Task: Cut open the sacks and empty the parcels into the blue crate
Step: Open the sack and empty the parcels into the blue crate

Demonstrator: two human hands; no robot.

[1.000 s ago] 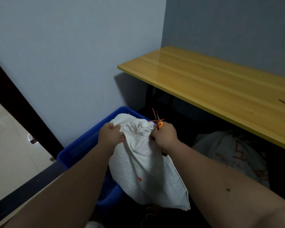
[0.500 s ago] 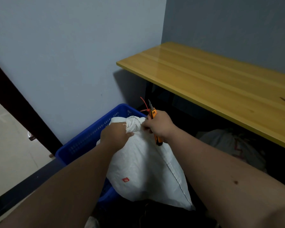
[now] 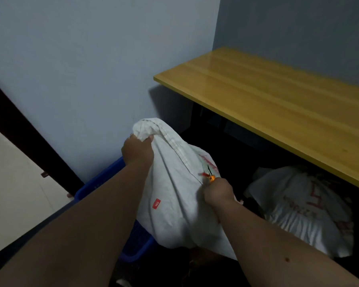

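Observation:
A white woven sack (image 3: 174, 195) with a small red label hangs over the blue crate (image 3: 104, 179), which shows only at its near corner and left rim. My left hand (image 3: 137, 151) grips a bunched end of the sack and holds it up high. My right hand (image 3: 218, 191) grips the sack's lower right part together with orange-handled snips (image 3: 210, 176), whose blades and a red tie poke up above my fist. No parcels are visible; the crate's inside is hidden behind the sack and my arm.
A second white sack (image 3: 307, 206) with red print lies on the dark floor under the yellow wooden table (image 3: 278, 104) at the right. A grey-blue wall stands right behind the crate. A dark door frame (image 3: 19, 125) and pale floor are at the left.
My left hand has lifted its end of the sack upward. My right hand has dropped lower and to the right with the snips, so the sack now stretches tilted between both hands.

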